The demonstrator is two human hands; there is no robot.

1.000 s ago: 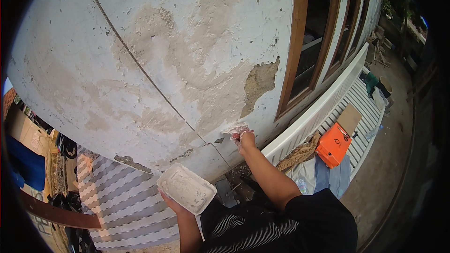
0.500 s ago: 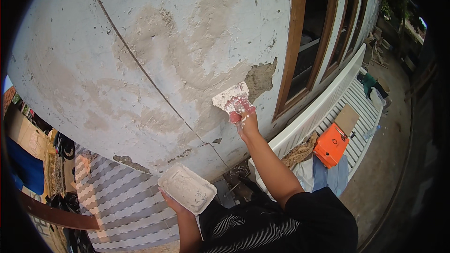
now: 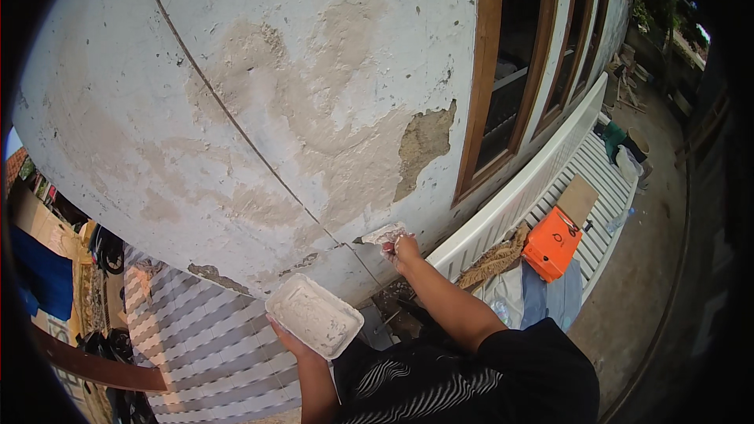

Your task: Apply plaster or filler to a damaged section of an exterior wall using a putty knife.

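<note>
Left hand (image 3: 294, 341): is gripping the pale tray (image 3: 314, 316) by its lower-left side, below the patched wall (image 3: 236, 133). Right hand (image 3: 404, 253): is reaching forward, gripping the scraper (image 3: 383, 234) near the wall. Orange bag (image 3: 551, 245): is bearing a dark mark, too small to read.

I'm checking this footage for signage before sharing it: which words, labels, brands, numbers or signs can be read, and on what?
None reads in full.
Pale surface, lower left: large grey lettering, partly hidden by the brown beam; no whole word legible.
Orange object: small dark marks, too small to read.
Black shirt: white wavy lines, no legible text.
White tray, putty knife: no lettering visible.
</note>
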